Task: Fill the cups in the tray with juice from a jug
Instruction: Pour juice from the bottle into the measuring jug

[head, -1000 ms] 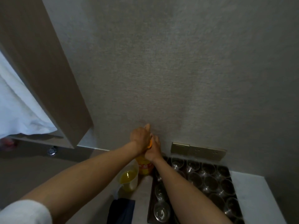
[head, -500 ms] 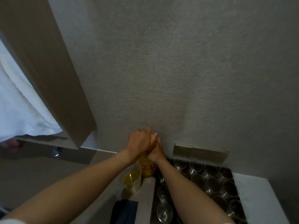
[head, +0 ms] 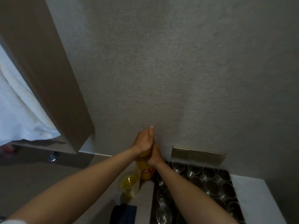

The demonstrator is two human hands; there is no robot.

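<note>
A yellow juice bottle (head: 145, 171) with a red label stands upright at the back of the counter, against the wall. My left hand (head: 143, 141) wraps over its top from the left, and my right hand (head: 155, 155) grips its neck from the right; the cap is hidden under them. A clear jug (head: 129, 183) holding some yellow juice stands just left of the bottle. To the right lies a dark tray (head: 152, 199) packed with several clear cups (head: 211, 185) that look empty.
A dark blue object (head: 123, 213) lies at the near edge of the counter. A brass socket plate (head: 198, 154) sits on the wall behind the tray. A wooden cabinet panel (head: 48, 78) and white cloth (head: 17, 113) are at the left.
Both hands have stayed on the bottle's top, with the left hand turning over it and hiding the orange cap. My view has tilted slightly.
</note>
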